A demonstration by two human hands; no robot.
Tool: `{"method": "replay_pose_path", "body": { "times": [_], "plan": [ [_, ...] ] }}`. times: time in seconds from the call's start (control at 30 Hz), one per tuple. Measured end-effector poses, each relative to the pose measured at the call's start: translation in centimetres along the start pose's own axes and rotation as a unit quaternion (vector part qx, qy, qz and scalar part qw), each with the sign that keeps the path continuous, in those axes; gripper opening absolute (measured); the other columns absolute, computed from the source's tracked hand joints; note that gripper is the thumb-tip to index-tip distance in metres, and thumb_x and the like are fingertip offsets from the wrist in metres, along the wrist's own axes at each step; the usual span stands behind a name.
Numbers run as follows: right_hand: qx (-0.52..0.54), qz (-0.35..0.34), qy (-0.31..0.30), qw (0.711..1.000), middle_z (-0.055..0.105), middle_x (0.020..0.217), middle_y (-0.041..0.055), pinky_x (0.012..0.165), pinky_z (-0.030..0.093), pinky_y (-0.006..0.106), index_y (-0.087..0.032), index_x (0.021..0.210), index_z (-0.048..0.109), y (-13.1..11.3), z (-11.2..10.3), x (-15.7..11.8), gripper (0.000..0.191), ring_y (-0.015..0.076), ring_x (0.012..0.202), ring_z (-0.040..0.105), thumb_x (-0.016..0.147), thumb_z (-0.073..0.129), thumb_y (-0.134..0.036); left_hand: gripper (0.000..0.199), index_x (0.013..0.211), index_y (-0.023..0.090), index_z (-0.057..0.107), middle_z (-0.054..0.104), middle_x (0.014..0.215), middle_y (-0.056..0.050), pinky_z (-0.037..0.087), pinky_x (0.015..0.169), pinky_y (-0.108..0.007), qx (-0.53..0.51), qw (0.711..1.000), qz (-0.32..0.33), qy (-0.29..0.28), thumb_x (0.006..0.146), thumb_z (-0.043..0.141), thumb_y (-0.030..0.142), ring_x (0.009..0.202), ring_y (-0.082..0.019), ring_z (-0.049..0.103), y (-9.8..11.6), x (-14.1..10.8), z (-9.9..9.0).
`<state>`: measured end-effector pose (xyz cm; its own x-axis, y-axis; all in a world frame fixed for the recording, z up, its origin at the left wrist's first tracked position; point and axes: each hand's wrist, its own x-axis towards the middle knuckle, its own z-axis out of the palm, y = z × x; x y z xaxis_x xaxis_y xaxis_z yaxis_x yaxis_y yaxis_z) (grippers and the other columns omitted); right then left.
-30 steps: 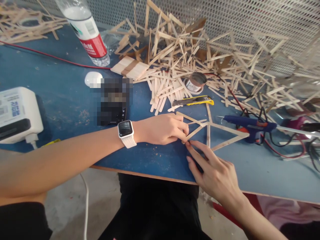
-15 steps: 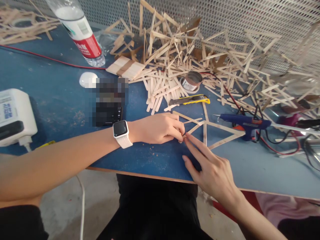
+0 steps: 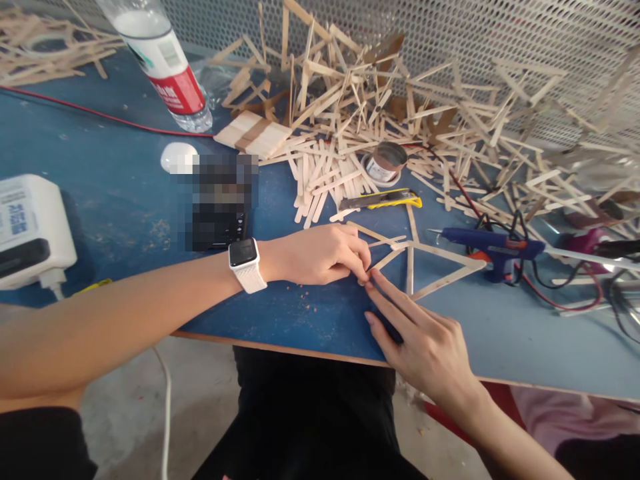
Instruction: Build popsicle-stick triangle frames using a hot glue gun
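A flat frame of joined wooden sticks [image 3: 411, 267] lies on the blue table, with triangular shapes at its right. My left hand [image 3: 334, 256], with a white watch at the wrist, has its fingers curled at the frame's left end, on a stick whose tip they cover. My right hand [image 3: 425, 335] rests just below and to the right, palm down, fingers extended and thumb apart, its fingertips meeting the left fingertips at the same stick end. A yellow utility knife [image 3: 383, 199] lies above the frame. To the right sits a blue glue gun [image 3: 493, 245].
Loose sticks [image 3: 325, 167] pile up along the mesh panel [image 3: 565, 33]. A small tin [image 3: 387, 162], a stick bundle [image 3: 253, 135], a bottle [image 3: 175, 87], a phone [image 3: 217, 227], and a white device [image 3: 37, 227] also stand or lie on the table [image 3: 120, 180].
The view has shifted slightly. Both hands stay at the frame's left end, and the frame's right tip has moved slightly left relative to the glue gun.
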<state>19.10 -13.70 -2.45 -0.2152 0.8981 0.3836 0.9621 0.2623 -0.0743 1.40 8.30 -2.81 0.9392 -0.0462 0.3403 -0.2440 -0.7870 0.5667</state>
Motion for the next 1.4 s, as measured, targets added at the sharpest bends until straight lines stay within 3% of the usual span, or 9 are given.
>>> {"method": "replay_pose_path", "body": {
  "times": [0.87,1.23,1.4],
  "plan": [
    [0.028,0.024,-0.001,0.999,0.074,0.15,0.0056,0.068,0.066,0.031,-0.013,0.139,0.074,0.05,0.12,0.06,0.034,0.0166,0.092,0.086,0.11,0.065,-0.026,0.035,0.115,0.019,0.087,0.082,0.119,-0.007,0.055,0.1,-0.037,0.028,0.999,0.016,-0.007,0.109,0.054,0.008,0.106,-0.024,0.066,0.08,0.0,-0.01],
    [0.023,0.03,-0.005,0.999,0.074,0.15,0.0048,0.062,0.064,0.031,-0.015,0.14,0.074,-0.03,-0.03,-0.17,0.034,0.0159,0.083,0.085,0.109,0.066,-0.028,0.036,0.115,0.022,0.086,0.083,0.12,-0.006,0.055,0.1,-0.036,0.026,0.999,0.016,-0.009,0.108,0.055,0.006,0.105,-0.022,0.069,-0.07,0.03,-0.04],
    [0.027,0.026,-0.011,0.999,0.072,0.152,0.0054,0.064,0.065,0.03,-0.016,0.142,0.073,0.07,0.03,-0.25,0.035,0.0166,0.09,0.086,0.11,0.065,-0.028,0.036,0.115,0.021,0.086,0.083,0.12,-0.006,0.054,0.102,-0.036,0.023,0.999,0.022,-0.007,0.108,0.054,0.005,0.105,-0.022,0.07,-0.05,0.08,-0.06]
  ]
}}
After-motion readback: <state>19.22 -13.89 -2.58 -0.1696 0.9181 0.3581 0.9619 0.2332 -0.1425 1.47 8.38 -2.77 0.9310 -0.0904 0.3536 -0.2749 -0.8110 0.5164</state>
